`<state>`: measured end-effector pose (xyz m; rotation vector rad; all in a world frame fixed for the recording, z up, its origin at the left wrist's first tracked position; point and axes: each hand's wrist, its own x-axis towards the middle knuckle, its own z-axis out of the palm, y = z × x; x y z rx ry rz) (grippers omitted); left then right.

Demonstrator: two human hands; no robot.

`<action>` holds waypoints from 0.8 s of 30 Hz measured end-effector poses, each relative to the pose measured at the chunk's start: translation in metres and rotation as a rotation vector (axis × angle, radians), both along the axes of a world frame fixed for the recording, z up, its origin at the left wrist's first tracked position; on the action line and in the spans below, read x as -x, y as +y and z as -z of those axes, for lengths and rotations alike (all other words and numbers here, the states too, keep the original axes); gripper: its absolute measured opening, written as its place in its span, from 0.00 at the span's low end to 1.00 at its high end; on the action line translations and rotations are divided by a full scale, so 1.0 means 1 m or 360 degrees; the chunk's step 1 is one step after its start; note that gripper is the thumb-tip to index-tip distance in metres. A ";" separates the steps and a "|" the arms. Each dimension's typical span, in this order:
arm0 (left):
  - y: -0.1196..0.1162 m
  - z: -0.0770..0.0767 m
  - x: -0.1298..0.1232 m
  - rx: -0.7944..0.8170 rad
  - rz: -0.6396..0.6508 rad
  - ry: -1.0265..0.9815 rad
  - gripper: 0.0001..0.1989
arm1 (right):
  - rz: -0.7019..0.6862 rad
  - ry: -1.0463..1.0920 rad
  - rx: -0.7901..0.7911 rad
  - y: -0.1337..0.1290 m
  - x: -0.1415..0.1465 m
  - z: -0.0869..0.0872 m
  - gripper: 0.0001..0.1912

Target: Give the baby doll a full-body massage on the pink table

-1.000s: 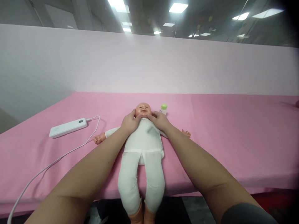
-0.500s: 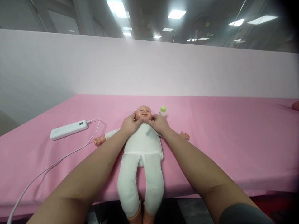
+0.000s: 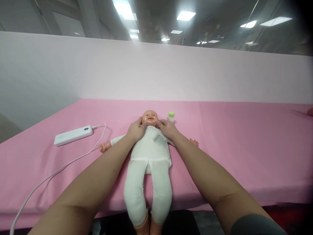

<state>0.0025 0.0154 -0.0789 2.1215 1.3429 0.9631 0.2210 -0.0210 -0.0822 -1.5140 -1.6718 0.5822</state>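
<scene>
A baby doll (image 3: 150, 147) with a white cloth body lies on its back, its legs hanging over the near edge of the pink-covered table. My left hand (image 3: 137, 130) cups the left side of the doll's head (image 3: 150, 117), with the thumb by the jaw. On the other side my right hand (image 3: 168, 128) holds the jaw, thumb against the cheek. Fingers of both hands are partly hidden behind the head and neck. Close behind my right hand stands a small clear bottle with a green cap (image 3: 171, 115).
To the left lies a white power bank (image 3: 73, 135) with a white cable (image 3: 65, 167) running to the near left edge. A low white wall (image 3: 171, 71) closes off the back of the pink table cover (image 3: 239, 140). Part of a pinkish object (image 3: 310, 111) shows at the far right.
My thumbs have slid apart, from under the doll's chin outward to the sides of its jaw. The doll's neckline now shows between them. The head tips back slightly.
</scene>
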 end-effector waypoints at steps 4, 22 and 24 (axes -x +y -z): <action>-0.001 -0.005 0.001 -0.0089 -0.0016 0.0165 0.26 | 0.0078 -0.0089 0.0009 0.001 -0.002 -0.001 0.25; -0.017 -0.039 0.005 0.0312 -0.0130 0.1167 0.40 | 0.0124 -0.0802 0.0318 -0.043 0.030 -0.038 0.46; -0.017 -0.038 0.004 0.0253 -0.0127 0.1174 0.40 | 0.0131 -0.0851 0.0452 -0.046 0.031 -0.041 0.50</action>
